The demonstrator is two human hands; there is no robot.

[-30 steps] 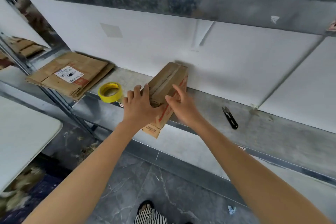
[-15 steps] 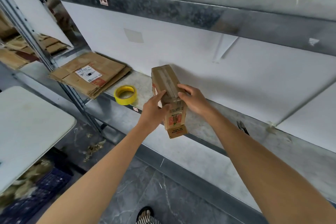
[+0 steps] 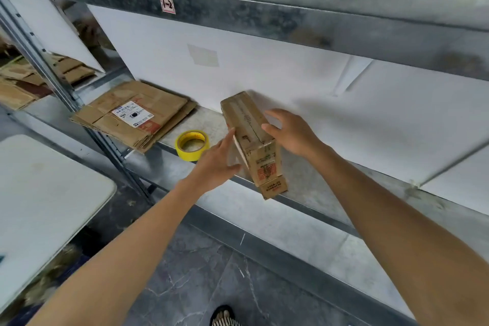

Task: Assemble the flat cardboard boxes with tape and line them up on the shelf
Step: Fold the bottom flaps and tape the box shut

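The box (image 3: 251, 137) stands on the shelf (image 3: 209, 120) near the tape (image 3: 192, 149). The left hand (image 3: 215, 164) and right hand (image 3: 292, 132) flank it, fingers straight, spread, gripping nothing.

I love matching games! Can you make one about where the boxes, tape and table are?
1 taped cardboard box
2 yellow tape roll
3 flat cardboard boxes
4 white table

A stacked at the shelf's left end
B between the left hand and right hand
C below the shelf, far left
D lying near the shelf's front edge

Pairs: 1-B, 2-D, 3-A, 4-C
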